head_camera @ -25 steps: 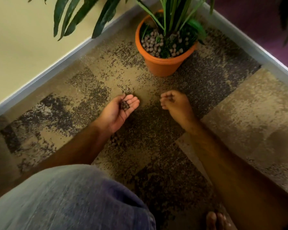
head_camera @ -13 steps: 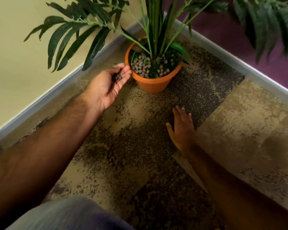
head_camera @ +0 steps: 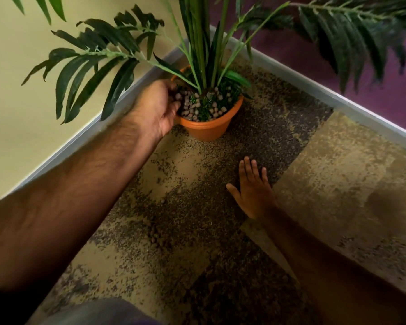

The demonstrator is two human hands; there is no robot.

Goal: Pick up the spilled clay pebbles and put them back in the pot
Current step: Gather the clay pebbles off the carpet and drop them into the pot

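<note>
An orange pot [head_camera: 209,127] with a green palm stands on the carpet in the room's corner, its top covered with brown clay pebbles [head_camera: 204,106]. My left hand [head_camera: 157,106] is tipped over the pot's left rim, thumb and fingers curled around a few pebbles right at the pebble layer. My right hand [head_camera: 253,193] lies flat on the carpet in front of the pot, fingers straight, holding nothing. A few spilled pebbles [head_camera: 154,233] lie on the carpet near the middle, hard to pick out against the speckled pattern.
Palm fronds [head_camera: 92,55] hang over my left forearm and across the top right. A grey skirting board [head_camera: 314,90] and walls close in the corner behind the pot. My knee in grey fabric [head_camera: 103,313] is at the bottom edge.
My left hand, cupping pebbles, has moved from in front of the pot up to its left rim and tipped over it. My right hand went down flat on the carpet.
</note>
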